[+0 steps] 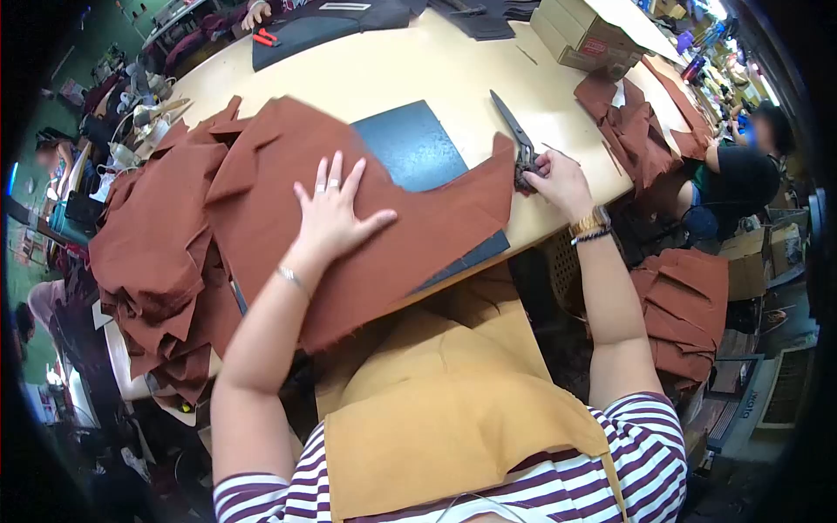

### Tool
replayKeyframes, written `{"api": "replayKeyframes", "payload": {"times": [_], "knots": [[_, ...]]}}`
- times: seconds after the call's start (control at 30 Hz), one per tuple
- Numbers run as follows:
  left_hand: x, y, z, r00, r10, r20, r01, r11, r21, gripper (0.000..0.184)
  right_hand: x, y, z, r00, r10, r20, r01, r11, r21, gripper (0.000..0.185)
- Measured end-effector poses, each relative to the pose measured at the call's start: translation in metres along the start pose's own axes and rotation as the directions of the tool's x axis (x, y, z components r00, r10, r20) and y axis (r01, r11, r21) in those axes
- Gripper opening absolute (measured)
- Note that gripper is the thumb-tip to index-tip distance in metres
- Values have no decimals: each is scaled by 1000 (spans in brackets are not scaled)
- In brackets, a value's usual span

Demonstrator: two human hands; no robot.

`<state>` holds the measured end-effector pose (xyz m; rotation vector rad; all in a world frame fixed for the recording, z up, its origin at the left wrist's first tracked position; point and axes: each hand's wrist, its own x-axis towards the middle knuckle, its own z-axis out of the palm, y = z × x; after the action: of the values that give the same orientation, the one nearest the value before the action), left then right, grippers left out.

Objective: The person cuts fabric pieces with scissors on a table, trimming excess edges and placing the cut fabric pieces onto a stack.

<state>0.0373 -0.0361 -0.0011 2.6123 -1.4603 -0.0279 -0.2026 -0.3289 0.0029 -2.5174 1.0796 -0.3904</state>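
Observation:
My left hand (pixel 334 218) lies flat on a rust-brown fabric piece (pixel 384 253), its fingers spread. That piece covers much of a dark blue board (pixel 410 144) on the table. At the right end of the fabric, my right hand (pixel 558 181) has its fingers closed at the handles of a pair of large scissors (pixel 514 125). The handles look dark and wrapped, and are partly hidden by the fingers. The blades point away from me over the tabletop.
A heap of rust-brown fabric (pixel 157 244) lies to the left; another fabric bundle (pixel 632 131) lies at the right. Behind stand a cardboard box (pixel 567 39), dark cloth (pixel 349 30) and a red-handled tool (pixel 265 37). A co-worker (pixel 741 166) sits at right, and another person's hand (pixel 256 14) shows at the far edge.

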Motion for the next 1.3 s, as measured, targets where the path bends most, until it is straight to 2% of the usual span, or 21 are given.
{"api": "replayKeyframes", "payload": {"times": [0.1,0.13,0.17,0.23,0.27,0.33,0.37,0.43,0.47,0.5,0.57,0.63,0.7,0.77,0.9,0.97,1.03,1.1,1.2,1.3], "knots": [[34,-49,-9,977,210,43,-211,977,24,88,17,7,-9,961,155,228,-144,988,-63,30],[43,-74,-13,975,214,60,-220,968,120,90,14,1,-25,908,198,368,-220,975,17,26],[47,-99,-17,973,218,76,-230,949,215,92,11,6,-28,881,213,423,-306,938,164,24],[43,-134,-35,994,105,11,-102,931,349,96,5,29,-38,819,211,534,-473,776,418,20],[38,-150,-38,992,110,-58,-83,930,357,96,-3,58,-34,824,116,554,-524,525,671,14],[30,-151,-50,981,122,-148,-65,937,343,94,-46,31,-38,865,125,486,-499,327,803,14],[30,-136,-48,958,176,-226,-103,948,302,90,-69,16,-36,881,138,452,-472,221,853,14],[35,-88,-41,883,271,-383,-194,954,229,84,-104,6,-19,934,59,352,-356,103,929,17],[36,-55,-37,890,318,-327,-298,948,113,77,-116,0,-10,940,46,338,-340,66,938,15],[36,-19,-32,885,372,-279,-391,920,-13,71,-128,-5,2,943,98,318,-317,-21,948,16],[26,38,-2,861,459,-218,-490,864,-117,62,-147,-22,11,935,103,338,-336,-44,941,21],[22,65,18,859,503,-97,-508,810,-292,59,-163,-41,5,932,76,353,-356,29,934,26],[28,57,20,867,496,-38,-490,839,-238,48,-183,-35,3,915,14,403,-403,84,911,33],[27,37,12,908,418,-11,-408,880,-242,43,-203,-40,-7,865,10,502,-502,20,865,38],[12,-8,3,960,279,-11,-274,930,-245,40,-214,-38,-10,738,-216,639,-656,-10,755,45],[0,-12,-1,960,279,8,-266,926,-268,40,-214,-42,-3,657,-272,703,-741,-59,669,46],[-12,-10,-6,953,300,28,-282,919,-275,40,-210,-47,8,669,-274,690,-727,-49,685,46],[-18,-9,-5,944,330,10,-319,920,-226,46,-201,-59,15,697,-270,664,-699,-49,713,46],[-23,-6,-11,926,377,-27,-378,918,-124,63,-191,-75,16,739,-212,639,-646,42,762,44],[-22,-8,-7,918,397,7,-386,897,-217,78,-187,-79,17,759,-174,627,-616,120,779,40]]}}
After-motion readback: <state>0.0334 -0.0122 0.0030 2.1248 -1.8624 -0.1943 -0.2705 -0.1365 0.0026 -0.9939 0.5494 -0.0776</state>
